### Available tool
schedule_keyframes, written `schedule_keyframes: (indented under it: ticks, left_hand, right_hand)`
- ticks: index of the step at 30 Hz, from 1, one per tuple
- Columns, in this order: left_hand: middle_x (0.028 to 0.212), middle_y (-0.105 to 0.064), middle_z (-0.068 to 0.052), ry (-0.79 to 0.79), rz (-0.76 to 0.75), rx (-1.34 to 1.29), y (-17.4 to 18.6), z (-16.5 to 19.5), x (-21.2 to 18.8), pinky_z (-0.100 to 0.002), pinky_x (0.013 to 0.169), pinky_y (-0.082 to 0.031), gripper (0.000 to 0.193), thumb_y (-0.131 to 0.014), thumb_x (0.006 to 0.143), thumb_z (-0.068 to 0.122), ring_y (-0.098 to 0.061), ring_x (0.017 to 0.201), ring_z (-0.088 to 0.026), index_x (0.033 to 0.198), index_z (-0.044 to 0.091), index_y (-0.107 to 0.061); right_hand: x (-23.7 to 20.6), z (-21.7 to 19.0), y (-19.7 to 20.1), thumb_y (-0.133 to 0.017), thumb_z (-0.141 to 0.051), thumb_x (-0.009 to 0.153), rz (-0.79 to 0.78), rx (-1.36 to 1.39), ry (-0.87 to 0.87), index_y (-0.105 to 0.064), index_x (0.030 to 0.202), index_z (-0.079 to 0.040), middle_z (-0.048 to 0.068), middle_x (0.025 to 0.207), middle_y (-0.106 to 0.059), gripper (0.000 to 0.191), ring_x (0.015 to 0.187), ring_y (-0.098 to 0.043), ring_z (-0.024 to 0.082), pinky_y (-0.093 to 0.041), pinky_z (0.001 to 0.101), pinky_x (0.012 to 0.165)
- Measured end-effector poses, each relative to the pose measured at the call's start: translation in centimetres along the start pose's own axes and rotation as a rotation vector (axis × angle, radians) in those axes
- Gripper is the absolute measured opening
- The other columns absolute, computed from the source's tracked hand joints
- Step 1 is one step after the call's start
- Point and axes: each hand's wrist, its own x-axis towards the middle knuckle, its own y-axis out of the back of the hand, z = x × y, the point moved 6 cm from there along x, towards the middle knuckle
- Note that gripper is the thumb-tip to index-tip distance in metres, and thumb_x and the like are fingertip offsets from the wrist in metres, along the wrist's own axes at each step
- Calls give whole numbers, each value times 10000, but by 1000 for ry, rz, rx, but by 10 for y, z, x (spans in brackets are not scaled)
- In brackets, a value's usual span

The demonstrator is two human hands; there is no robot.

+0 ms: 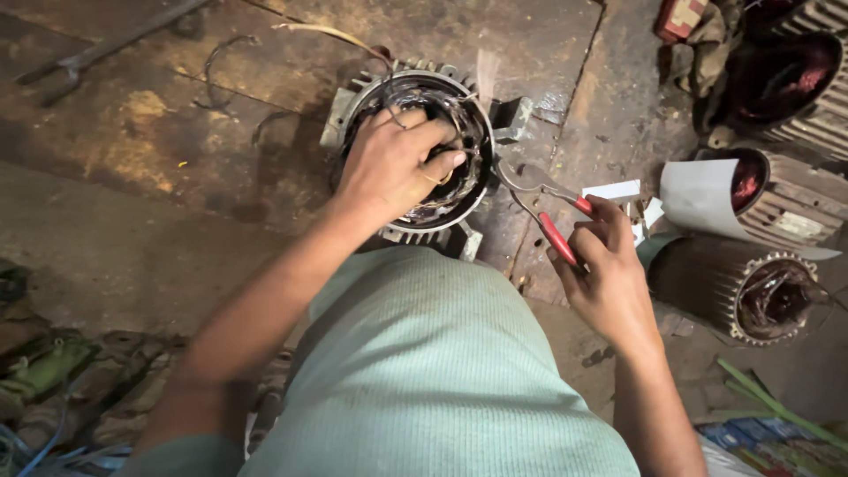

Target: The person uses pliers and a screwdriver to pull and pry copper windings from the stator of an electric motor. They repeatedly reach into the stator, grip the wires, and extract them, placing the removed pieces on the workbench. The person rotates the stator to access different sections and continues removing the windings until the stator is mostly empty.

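On the stained concrete floor (pixel 132 256), close to its far edge as you look down, stands the finned motor stator (pixel 415 146) with its open mouth upward, in front of your knee in the pale green cloth (pixel 424 371). At the right edge of the floor lie three other motor housings – the nearest one (pixel 751 287) is on its side, and a white sheet (pixel 698 199) curls out of the one behind it.

Your left hand (pixel 389 163) reaches into the stator's bore, fingers bent and closed around the dark winding wires (pixel 459 115) at the inner rim. Your right hand (pixel 609 265) is clenched on the red handles of the pliers (pixel 543 199), and their nose touches the stator's right rim; whether the nose bites a wire, I cannot tell.

I judge that the step in hand is working on the winding at the rim – one hand steadies, the other works the tool. The next move, I think, needs a firm squeeze and a controlled pull, with your left fingers kept away from the nose.
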Motion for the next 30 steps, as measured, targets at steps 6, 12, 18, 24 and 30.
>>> schedule_keyframes:
  ticks: [6, 12, 18, 24, 30]
  left_hand:
    - [818, -628, -83, 81, 96, -208, 2, -6, 4, -387, 724, -473, 219, -742, 1010, 235, -609, 749, -248, 986, 19, -718]
    - [887, -674, -85, -68, 128, -107, 5, 7, 12, -396, 771, -501, 218, -753, 1013, 234, -637, 829, -286, 996, 19, -718]
    - [834, -673, -75, -70, 95, -142, 6, 8, 17, -398, 751, -496, 212, -760, 1005, 235, -628, 792, -277, 966, 28, -744]
    - [862, -685, -74, -163, 51, -176, 7, 10, 17, -396, 742, -492, 211, -766, 990, 251, -622, 812, -285, 965, 41, -760]
    - [911, -679, -90, -114, 124, -165, 4, 3, 13, -412, 793, -507, 202, -741, 1020, 215, -639, 876, -303, 970, 21, -714]
  right_hand:
    - [4, 5, -3, -779, -33, 835, 16, -22, 30, -588, 890, 40, 338, 1488, -407, 212, 1255, -578, 476, -515, 500, 994]
    - [29, -8, 5, -768, -24, 838, 10, -256, 144, -614, 921, 12, 350, 1554, -346, 179, 1337, -500, 516, -457, 540, 1098]
    - [53, -18, 19, -730, -70, 775, -134, -418, 196, -689, 952, -55, 419, 1588, -228, 183, 1373, -418, 594, -393, 586, 1139]
    - [68, -23, 23, -751, -183, 719, -226, -532, 292, -750, 958, -104, 443, 1544, -215, 252, 1342, -368, 642, -365, 623, 1123]
    - [59, -22, 13, -741, -149, 862, -188, -643, 212, -738, 1016, -119, 277, 1538, -425, 158, 1234, -505, 432, -426, 506, 1027]
